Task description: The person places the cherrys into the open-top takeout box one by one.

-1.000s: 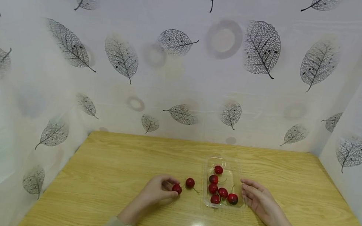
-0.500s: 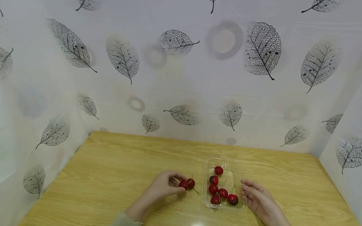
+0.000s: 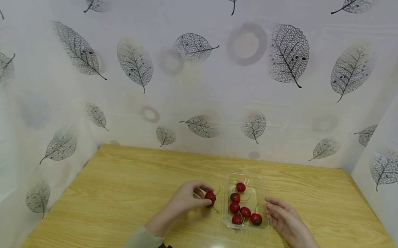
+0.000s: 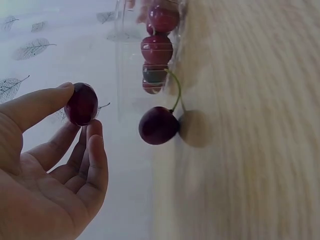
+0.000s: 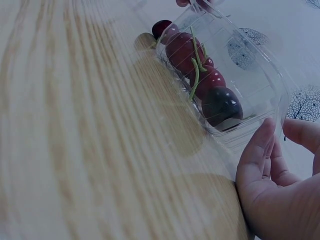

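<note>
My left hand [image 3: 190, 198] pinches a dark red cherry [image 4: 81, 104] between thumb and fingertips, raised off the table. Just beyond it, another cherry [image 4: 159, 125] with a green stem sits on the wood; in the head view the held cherry mostly covers it. To the right stands a clear plastic container [image 3: 256, 188] with several red cherries inside, some with stems. At its right wall is my right hand [image 3: 287, 220], fingers extended and fairly straight. In the right wrist view those fingertips meet the end of the container, and nothing else is in that hand.
The wooden table [image 3: 134, 174] runs back to a pale curtain [image 3: 187, 98] printed with leaves, which also hangs on both sides. A patch of glare lies on the wood in front of the container.
My left hand has carried its cherry rightward and slightly away from me, until it overlaps the loose cherry in the head view. My right hand and the container stay where they were.
</note>
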`<action>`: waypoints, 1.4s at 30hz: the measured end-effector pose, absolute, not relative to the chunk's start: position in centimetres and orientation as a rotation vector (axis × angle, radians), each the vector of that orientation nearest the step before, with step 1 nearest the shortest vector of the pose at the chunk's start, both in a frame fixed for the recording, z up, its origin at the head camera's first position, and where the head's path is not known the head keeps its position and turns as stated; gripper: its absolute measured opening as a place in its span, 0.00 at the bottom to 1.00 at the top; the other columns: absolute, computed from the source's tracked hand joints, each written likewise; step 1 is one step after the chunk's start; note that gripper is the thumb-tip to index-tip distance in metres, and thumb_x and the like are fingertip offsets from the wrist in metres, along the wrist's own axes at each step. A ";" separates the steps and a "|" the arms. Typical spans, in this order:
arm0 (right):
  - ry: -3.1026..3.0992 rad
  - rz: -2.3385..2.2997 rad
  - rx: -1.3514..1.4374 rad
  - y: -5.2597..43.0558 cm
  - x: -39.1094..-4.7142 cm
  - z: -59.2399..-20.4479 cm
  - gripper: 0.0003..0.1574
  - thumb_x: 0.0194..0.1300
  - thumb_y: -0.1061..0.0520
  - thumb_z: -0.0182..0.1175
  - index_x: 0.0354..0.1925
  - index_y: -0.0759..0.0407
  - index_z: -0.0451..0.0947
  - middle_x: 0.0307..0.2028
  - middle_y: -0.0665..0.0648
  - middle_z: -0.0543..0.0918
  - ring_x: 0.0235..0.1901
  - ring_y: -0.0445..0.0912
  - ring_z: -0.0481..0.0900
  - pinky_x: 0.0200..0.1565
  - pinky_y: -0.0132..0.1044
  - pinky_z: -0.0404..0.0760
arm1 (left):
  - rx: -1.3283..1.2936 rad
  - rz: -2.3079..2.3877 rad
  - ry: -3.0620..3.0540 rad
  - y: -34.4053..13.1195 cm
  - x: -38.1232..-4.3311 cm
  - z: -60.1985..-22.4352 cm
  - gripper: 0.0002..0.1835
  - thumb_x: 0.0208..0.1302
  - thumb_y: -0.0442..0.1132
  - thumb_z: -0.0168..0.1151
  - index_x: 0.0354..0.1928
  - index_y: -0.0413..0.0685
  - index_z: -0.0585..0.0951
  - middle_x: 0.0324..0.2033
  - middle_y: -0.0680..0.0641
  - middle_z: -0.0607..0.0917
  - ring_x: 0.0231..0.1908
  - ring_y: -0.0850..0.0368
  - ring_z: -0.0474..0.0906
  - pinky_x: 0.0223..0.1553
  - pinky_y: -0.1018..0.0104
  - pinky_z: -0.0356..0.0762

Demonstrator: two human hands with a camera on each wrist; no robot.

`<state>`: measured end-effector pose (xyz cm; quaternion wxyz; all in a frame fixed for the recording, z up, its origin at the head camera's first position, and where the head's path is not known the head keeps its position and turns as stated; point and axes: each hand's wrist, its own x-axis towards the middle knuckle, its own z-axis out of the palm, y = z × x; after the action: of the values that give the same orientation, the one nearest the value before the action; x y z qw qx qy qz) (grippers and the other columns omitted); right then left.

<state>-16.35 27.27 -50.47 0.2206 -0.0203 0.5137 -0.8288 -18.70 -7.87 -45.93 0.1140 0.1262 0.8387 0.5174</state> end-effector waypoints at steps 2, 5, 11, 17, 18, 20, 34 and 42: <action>1.422 -2.292 -0.060 27.3 -16.4 -50.5 0.21 0.83 0.64 0.49 0.51 0.44 0.86 0.43 0.42 0.87 0.43 0.33 0.84 0.49 0.26 0.85 | 0.384 1.514 2.463 -7.6 -18.9 -45.7 0.18 0.62 0.35 0.77 0.54 0.44 0.88 0.47 0.44 0.89 0.42 0.56 0.83 0.43 0.65 0.83; 1.421 -2.293 -0.061 27.3 -16.4 -50.5 0.21 0.83 0.64 0.49 0.51 0.44 0.86 0.43 0.42 0.87 0.43 0.33 0.84 0.50 0.26 0.85 | 0.416 1.523 2.459 -7.1 -19.2 -45.3 0.17 0.63 0.36 0.77 0.54 0.43 0.88 0.47 0.44 0.90 0.42 0.57 0.83 0.42 0.67 0.83; 1.424 -2.291 -0.043 27.3 -16.4 -50.5 0.21 0.83 0.64 0.49 0.51 0.44 0.86 0.43 0.42 0.87 0.43 0.34 0.84 0.50 0.26 0.85 | 0.451 1.539 2.443 -6.1 -19.4 -44.7 0.16 0.64 0.36 0.77 0.53 0.44 0.88 0.46 0.44 0.90 0.41 0.60 0.83 0.37 0.71 0.83; 1.447 -2.284 -0.021 27.3 -16.4 -50.4 0.20 0.83 0.63 0.49 0.50 0.44 0.86 0.44 0.42 0.86 0.44 0.34 0.84 0.50 0.26 0.85 | 0.452 1.540 2.443 -5.1 -19.6 -44.3 0.16 0.64 0.37 0.77 0.53 0.45 0.88 0.47 0.43 0.90 0.41 0.58 0.83 0.36 0.71 0.82; 1.451 -2.283 -0.018 27.3 -16.4 -50.4 0.20 0.83 0.63 0.49 0.50 0.44 0.86 0.44 0.42 0.86 0.44 0.34 0.84 0.50 0.26 0.85 | 0.451 1.542 2.441 -5.0 -19.7 -44.2 0.16 0.64 0.37 0.77 0.53 0.45 0.88 0.47 0.43 0.90 0.41 0.58 0.83 0.37 0.71 0.82; 1.455 -2.281 -0.016 27.3 -16.3 -50.4 0.20 0.83 0.63 0.49 0.50 0.43 0.86 0.44 0.42 0.86 0.44 0.34 0.84 0.51 0.26 0.85 | 0.452 1.547 2.435 -4.7 -19.7 -44.1 0.17 0.63 0.36 0.77 0.53 0.45 0.88 0.47 0.43 0.90 0.41 0.58 0.83 0.36 0.71 0.82; 1.472 -2.267 -0.036 27.3 -16.5 -50.7 0.20 0.84 0.62 0.49 0.50 0.42 0.85 0.42 0.42 0.86 0.43 0.33 0.83 0.49 0.26 0.85 | 0.528 1.559 2.419 -2.4 -20.7 -44.4 0.16 0.63 0.34 0.77 0.53 0.43 0.88 0.49 0.43 0.90 0.39 0.62 0.82 0.39 0.73 0.82; 1.477 -2.267 -0.046 27.3 -16.5 -50.7 0.21 0.84 0.63 0.48 0.50 0.43 0.85 0.43 0.42 0.86 0.43 0.33 0.83 0.50 0.26 0.85 | 0.547 1.562 2.380 -0.8 -20.9 -44.5 0.16 0.62 0.33 0.77 0.52 0.44 0.89 0.47 0.41 0.91 0.40 0.61 0.84 0.39 0.73 0.83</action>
<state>-16.51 27.35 -50.67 0.2160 -0.0165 0.5328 -0.8181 -20.94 -0.80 -44.55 0.1212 0.1872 0.8150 0.5349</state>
